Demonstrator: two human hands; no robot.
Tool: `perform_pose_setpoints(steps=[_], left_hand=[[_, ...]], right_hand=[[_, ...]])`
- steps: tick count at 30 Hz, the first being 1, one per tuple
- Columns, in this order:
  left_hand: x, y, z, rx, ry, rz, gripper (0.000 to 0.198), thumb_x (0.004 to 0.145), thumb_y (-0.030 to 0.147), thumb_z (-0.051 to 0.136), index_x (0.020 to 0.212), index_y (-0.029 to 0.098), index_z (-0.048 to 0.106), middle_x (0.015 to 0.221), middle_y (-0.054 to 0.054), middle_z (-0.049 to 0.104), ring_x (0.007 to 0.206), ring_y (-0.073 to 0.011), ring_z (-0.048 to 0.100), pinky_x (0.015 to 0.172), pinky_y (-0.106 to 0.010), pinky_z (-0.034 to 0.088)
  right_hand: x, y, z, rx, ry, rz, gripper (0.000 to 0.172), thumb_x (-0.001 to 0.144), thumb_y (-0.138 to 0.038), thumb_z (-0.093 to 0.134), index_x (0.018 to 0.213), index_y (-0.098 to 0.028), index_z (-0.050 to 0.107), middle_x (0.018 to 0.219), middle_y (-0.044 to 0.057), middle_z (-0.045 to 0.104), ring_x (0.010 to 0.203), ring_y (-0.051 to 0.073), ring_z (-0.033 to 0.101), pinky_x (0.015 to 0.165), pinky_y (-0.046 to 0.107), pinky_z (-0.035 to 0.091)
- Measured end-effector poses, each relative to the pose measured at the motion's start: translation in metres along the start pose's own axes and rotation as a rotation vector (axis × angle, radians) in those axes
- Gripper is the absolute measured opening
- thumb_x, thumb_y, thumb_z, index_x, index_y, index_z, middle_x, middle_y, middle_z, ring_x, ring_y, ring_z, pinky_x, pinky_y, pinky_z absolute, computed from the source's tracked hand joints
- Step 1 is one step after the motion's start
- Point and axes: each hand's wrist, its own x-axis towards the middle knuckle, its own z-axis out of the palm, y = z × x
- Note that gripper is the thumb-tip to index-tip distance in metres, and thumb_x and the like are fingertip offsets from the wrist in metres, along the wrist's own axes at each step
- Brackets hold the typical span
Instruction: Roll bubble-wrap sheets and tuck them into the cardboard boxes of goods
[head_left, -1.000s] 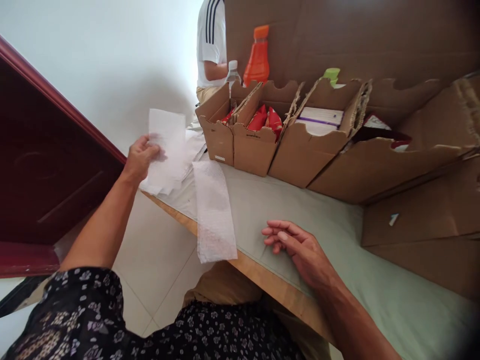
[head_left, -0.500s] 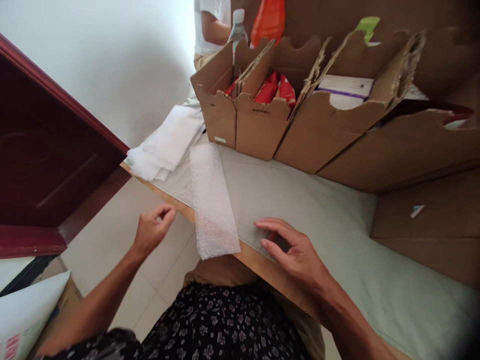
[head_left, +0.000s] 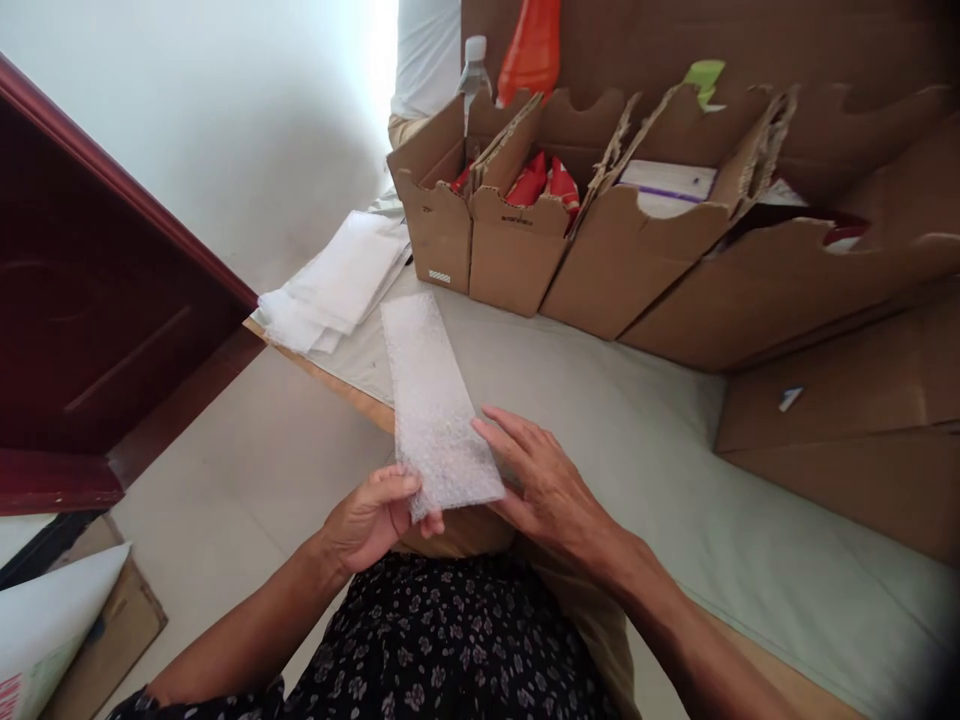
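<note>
Bubble-wrap strip point(head_left: 431, 400) extends past the near edge of the table point(head_left: 577, 390), free for gripping, it seems; left hand point(head_left: 369, 525) pinches its near-left corner; right hand point(head_left: 555, 492), fingers spread, perhaps steadies its right edge, contact unclear; beyond, white sheets point(head_left: 337, 275) lie aside; cardboard bins point(head_left: 502, 250) stand behind

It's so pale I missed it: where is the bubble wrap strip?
The strip is near the middle of the head view, its near left corner in the left hand, the right hand by its right edge, the sheets to its left.
</note>
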Motion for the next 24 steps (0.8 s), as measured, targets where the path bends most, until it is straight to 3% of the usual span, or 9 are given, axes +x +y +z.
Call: perform_pose_setpoints(steps=[4, 6, 9, 13, 15, 18, 22, 24], left_hand=[[-0.003, -0.004, 0.002, -0.114, -0.099, -0.044, 0.044, 0.079, 0.053, 0.084, 0.098, 0.013, 0.077, 0.085, -0.011, 0.08, 0.078, -0.0243, 0.076, 0.071, -0.031, 0.058], [0.002, 0.002, 0.002, -0.14, -0.078, -0.007, 0.053, 0.082, 0.058, 0.079, 0.111, 0.014, 0.076, 0.101, -0.014, 0.081, 0.096, -0.03, 0.077, 0.078, -0.036, 0.06], [0.017, 0.019, 0.004, -0.108, -0.014, 0.06, 0.053, 0.081, 0.053, 0.08, 0.117, 0.014, 0.074, 0.115, -0.014, 0.079, 0.113, -0.0336, 0.073, 0.089, -0.04, 0.06], [0.043, 0.035, 0.014, 0.056, 0.113, 0.125, 0.054, 0.073, 0.034, 0.088, 0.12, 0.016, 0.071, 0.115, -0.012, 0.079, 0.107, -0.03, 0.075, 0.087, -0.037, 0.061], [0.057, 0.035, 0.025, 0.155, 0.113, 0.143, 0.059, 0.07, 0.03, 0.089, 0.123, 0.017, 0.069, 0.111, -0.01, 0.08, 0.1, -0.0271, 0.077, 0.083, -0.035, 0.061], [0.083, 0.031, 0.051, 0.306, -0.033, 0.149, 0.056, 0.072, 0.03, 0.086, 0.124, 0.017, 0.068, 0.099, -0.007, 0.08, 0.09, -0.0229, 0.077, 0.079, -0.032, 0.06], [0.128, 0.031, 0.096, 0.521, -0.274, 0.229, 0.05, 0.077, 0.031, 0.079, 0.123, 0.016, 0.067, 0.09, -0.004, 0.078, 0.082, -0.0187, 0.074, 0.075, -0.028, 0.056], [0.15, 0.035, 0.112, 0.65, -0.282, 0.281, 0.058, 0.078, 0.031, 0.075, 0.132, 0.015, 0.063, 0.094, -0.006, 0.077, 0.082, -0.0188, 0.072, 0.077, -0.03, 0.055]], right_hand=[[0.018, -0.015, -0.004, 0.132, 0.048, -0.13, 0.034, 0.094, -0.009, 0.053, 0.119, -0.021, 0.073, 0.142, 0.011, 0.067, 0.129, 0.025, 0.064, 0.103, 0.045, 0.059], [0.014, -0.025, -0.014, 0.232, 0.037, -0.158, 0.033, 0.094, -0.008, 0.052, 0.114, -0.022, 0.074, 0.128, 0.008, 0.075, 0.119, 0.022, 0.069, 0.099, 0.04, 0.061], [-0.012, -0.04, -0.039, 0.351, 0.009, -0.126, 0.042, 0.09, -0.006, 0.053, 0.122, -0.025, 0.072, 0.121, 0.005, 0.077, 0.111, 0.019, 0.073, 0.096, 0.035, 0.062], [-0.07, -0.057, -0.072, 0.503, -0.046, 0.0, 0.047, 0.095, -0.012, 0.058, 0.136, -0.032, 0.065, 0.124, 0.002, 0.076, 0.112, 0.017, 0.073, 0.102, 0.031, 0.06], [-0.095, -0.065, -0.079, 0.569, -0.051, 0.062, 0.047, 0.098, -0.016, 0.058, 0.14, -0.035, 0.063, 0.127, 0.002, 0.075, 0.113, 0.017, 0.073, 0.102, 0.032, 0.06], [-0.118, -0.073, -0.078, 0.577, -0.009, 0.132, 0.045, 0.099, -0.019, 0.059, 0.141, -0.034, 0.063, 0.127, 0.004, 0.075, 0.114, 0.018, 0.073, 0.101, 0.034, 0.06], [-0.124, -0.071, -0.065, 0.429, 0.112, 0.195, 0.039, 0.097, -0.014, 0.057, 0.133, -0.028, 0.068, 0.12, 0.005, 0.077, 0.111, 0.017, 0.074, 0.101, 0.033, 0.06], [-0.121, -0.065, -0.057, 0.368, 0.18, 0.227, 0.034, 0.098, -0.015, 0.056, 0.127, -0.025, 0.071, 0.115, 0.006, 0.079, 0.109, 0.018, 0.075, 0.1, 0.035, 0.06]])
